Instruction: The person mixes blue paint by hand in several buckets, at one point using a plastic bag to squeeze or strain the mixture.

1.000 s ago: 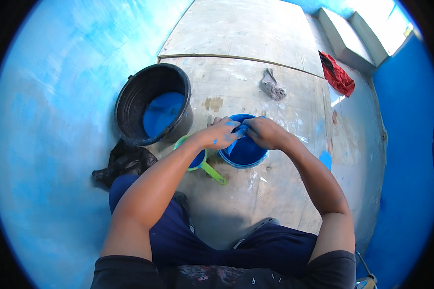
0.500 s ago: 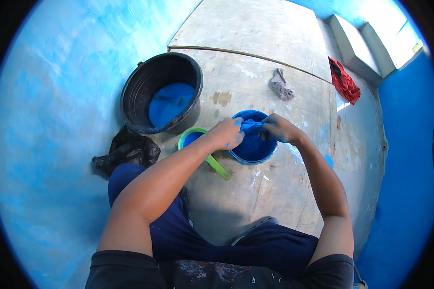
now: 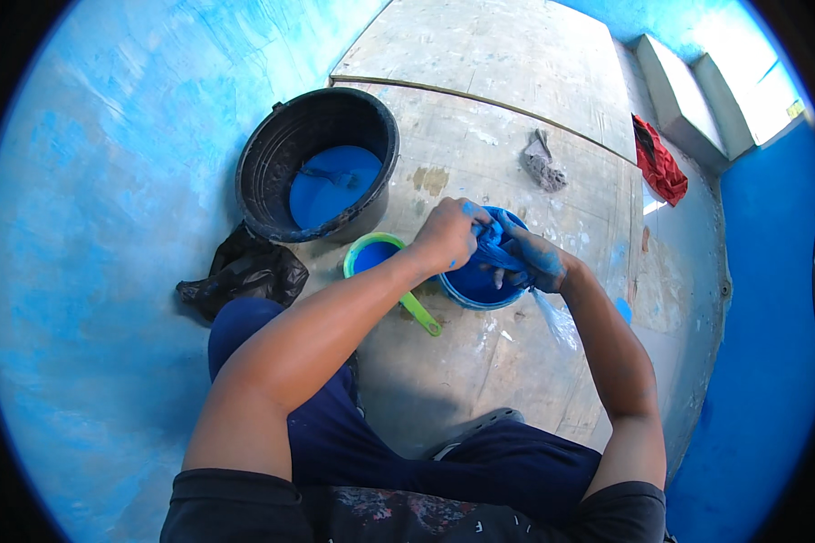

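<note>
My left hand pinches a blue, paint-coated plastic bag above a small blue bucket. Opposite it, my right hand is curled against the same bag, its fingers smeared with blue. A clear, crumpled tail of plastic shows below the right hand. Blue paint lies inside the bucket, partly hidden by my hands. Left of the bucket, a green dipper holds blue paint, with my left forearm crossing over its handle.
A large black tub with blue paint and a brush-like object in it stands at the left. Beside it lies a black plastic bag. A grey rag rests on the paint-spotted boards; red cloth lies farther right.
The bag has come up out of the bucket's middle and is more bunched between my hands. My right hand has turned and moved slightly right and down; the clear tail now shows below it.
</note>
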{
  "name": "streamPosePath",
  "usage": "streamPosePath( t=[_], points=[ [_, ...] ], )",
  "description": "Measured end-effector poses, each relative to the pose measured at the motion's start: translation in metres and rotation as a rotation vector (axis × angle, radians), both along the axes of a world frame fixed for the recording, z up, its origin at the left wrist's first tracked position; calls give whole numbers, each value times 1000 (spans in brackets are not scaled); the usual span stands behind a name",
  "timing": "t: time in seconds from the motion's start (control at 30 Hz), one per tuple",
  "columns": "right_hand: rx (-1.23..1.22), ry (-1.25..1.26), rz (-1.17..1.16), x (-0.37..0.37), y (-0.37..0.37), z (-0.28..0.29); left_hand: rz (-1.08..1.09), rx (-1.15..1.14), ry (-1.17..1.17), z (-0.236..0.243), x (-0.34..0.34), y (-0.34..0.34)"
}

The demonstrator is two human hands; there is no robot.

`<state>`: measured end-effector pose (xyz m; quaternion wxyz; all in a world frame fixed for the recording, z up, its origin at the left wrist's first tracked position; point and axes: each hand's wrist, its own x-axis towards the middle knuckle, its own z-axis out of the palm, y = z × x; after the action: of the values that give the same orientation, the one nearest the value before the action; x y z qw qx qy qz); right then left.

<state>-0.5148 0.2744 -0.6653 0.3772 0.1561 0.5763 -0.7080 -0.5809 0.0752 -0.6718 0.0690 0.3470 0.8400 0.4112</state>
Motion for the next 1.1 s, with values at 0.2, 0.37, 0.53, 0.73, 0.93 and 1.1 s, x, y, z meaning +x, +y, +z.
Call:
streamPosePath(
  t=[0.2,0.37,0.53,0.73,0.93,1.1],
  points=[
    [-206,-73,-95,3,-3,-20,-13,-146,-222,24,35,14],
    [-240,-112,-347,1,-12,-36,-58,-116,2,15,62,15],
    [51,-101,-422,-4,-4,-38,-237,-138,-51,17,67,14],
    [321,18,-242,1,4,-10,-92,-111,-88,34,14,4],
    [899,441,-35,5,-1,-12,-219,-177,-46,-1,-7,-6],
    [1029,457,5,3,-2,-15,-235,-218,47,-9,2,1]
  ],
)
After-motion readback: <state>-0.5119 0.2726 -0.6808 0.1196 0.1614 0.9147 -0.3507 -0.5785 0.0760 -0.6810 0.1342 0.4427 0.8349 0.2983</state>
